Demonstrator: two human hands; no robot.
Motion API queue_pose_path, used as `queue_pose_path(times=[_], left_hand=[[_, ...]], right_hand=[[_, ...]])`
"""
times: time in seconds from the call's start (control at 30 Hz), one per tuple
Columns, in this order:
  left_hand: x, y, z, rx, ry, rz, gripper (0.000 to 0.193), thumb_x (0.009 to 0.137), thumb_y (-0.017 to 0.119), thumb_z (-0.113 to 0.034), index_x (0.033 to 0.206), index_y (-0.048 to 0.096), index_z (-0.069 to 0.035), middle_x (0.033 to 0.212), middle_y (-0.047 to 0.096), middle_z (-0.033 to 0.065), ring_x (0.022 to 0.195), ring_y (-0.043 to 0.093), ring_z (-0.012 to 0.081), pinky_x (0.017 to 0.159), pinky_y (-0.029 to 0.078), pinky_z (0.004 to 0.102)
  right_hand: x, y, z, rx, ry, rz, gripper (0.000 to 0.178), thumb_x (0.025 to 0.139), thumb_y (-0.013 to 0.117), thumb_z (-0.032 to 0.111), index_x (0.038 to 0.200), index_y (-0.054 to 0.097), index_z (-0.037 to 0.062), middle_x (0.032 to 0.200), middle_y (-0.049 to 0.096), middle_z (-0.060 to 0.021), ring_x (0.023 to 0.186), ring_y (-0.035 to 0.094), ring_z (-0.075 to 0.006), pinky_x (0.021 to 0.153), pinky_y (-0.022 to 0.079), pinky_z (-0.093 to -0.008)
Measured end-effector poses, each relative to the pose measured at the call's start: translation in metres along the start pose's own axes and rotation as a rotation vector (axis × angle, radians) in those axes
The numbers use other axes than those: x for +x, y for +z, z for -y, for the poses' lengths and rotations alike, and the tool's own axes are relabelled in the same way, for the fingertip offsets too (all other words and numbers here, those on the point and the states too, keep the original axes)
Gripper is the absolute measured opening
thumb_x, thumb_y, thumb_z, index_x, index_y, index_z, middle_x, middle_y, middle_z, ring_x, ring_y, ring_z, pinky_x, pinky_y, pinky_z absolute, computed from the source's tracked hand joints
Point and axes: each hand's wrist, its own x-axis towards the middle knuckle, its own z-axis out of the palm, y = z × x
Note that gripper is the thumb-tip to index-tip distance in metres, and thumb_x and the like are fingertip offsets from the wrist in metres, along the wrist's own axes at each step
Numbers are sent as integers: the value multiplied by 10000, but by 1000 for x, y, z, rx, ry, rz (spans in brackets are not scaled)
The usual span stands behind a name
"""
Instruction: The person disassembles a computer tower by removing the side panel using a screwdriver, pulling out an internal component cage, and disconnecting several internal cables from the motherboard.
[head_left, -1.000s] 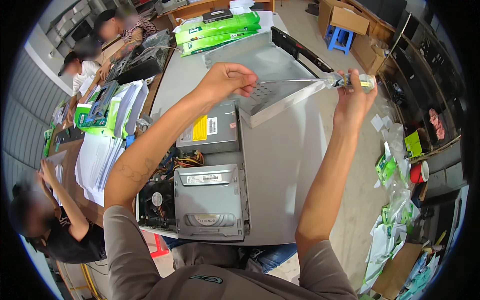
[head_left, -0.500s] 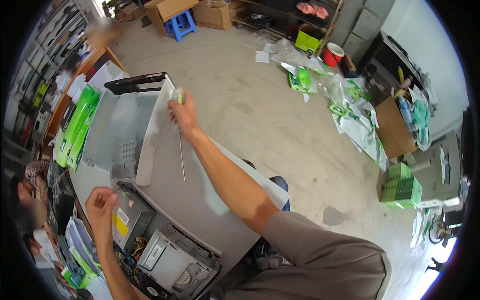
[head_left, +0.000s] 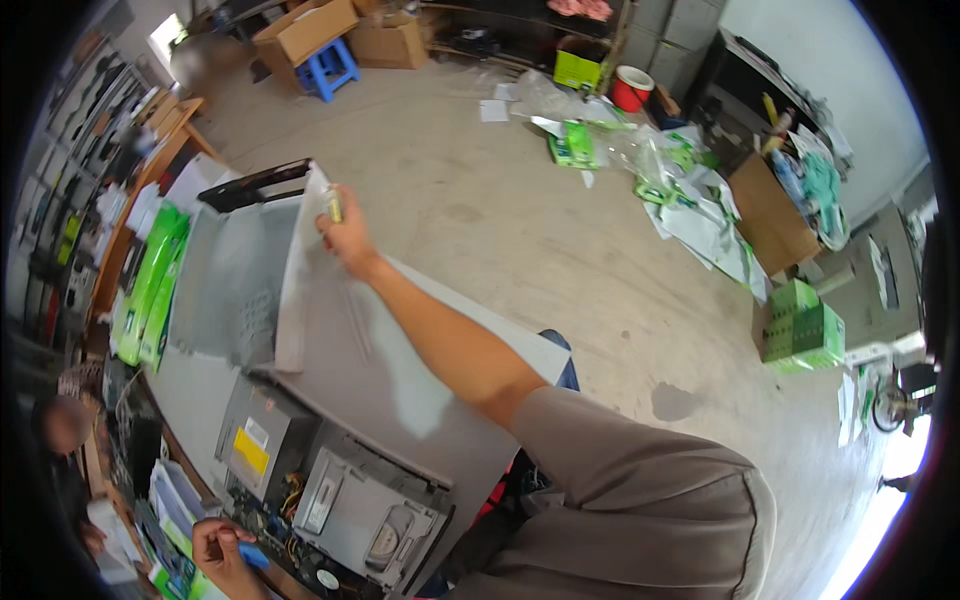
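My right hand (head_left: 346, 236) grips a long screwdriver (head_left: 335, 203) by its yellowish clear handle, beside the wall of an empty metal computer cover (head_left: 290, 300). Its thin shaft runs down over the grey tabletop, blurred. Below the cover sits an opened desktop computer, with a silver power supply (head_left: 262, 445) bearing a yellow label and a grey metal drive bay (head_left: 365, 515). My left hand (head_left: 222, 548) is low in the picture, left of the computer's wires and board. Its fingers are curled in against the thumb; what they may hold is hidden.
Bright green packages (head_left: 150, 290) lie along the table's left side. A blurred person (head_left: 70, 430) is at the far left. Scattered paper and plastic (head_left: 690, 220) cover part of the floor at right, near green-white boxes (head_left: 803, 335). A blue stool (head_left: 327, 72) stands beyond the table.
My left hand has dropped from beside the power supply to the computer's lower left. The right hand, still holding the screwdriver, is slightly lower and farther left in view; the whole view has shifted.
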Motion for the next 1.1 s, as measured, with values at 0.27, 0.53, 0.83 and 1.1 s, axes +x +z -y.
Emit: queue_pose_path(times=[0.27,0.53,0.83,1.1], left_hand=[[-67,-30,37,-204,-3,-156,376,943,764,-334,913,599,3,731,615,82,618,592,144,587,490,280],[-138,-40,49,-340,-26,-268,314,953,748,-264,928,617,21,796,663,100,634,644,146,593,515,261],[-180,-43,94,-349,-62,-581,376,964,729,-337,897,586,4,717,610,88,616,585,154,573,476,261],[-211,-39,134,-520,-50,-837,320,985,715,-282,905,587,0,712,571,49,593,552,120,535,487,260]], right_hand=[[-1,-15,-2,-127,-185,70,254,948,672,132,1159,535,96,819,601,-8,642,584,-95,540,502,-258],[-3,-10,4,-121,-79,101,515,894,662,95,1370,465,94,824,588,-45,595,540,-110,503,457,-262],[-9,-9,12,-159,-72,107,512,923,661,101,1387,446,81,816,586,-55,592,530,-118,510,439,-257],[-6,-12,7,-195,-101,125,493,937,666,106,1377,448,65,841,584,-58,590,521,-122,513,428,-260]])
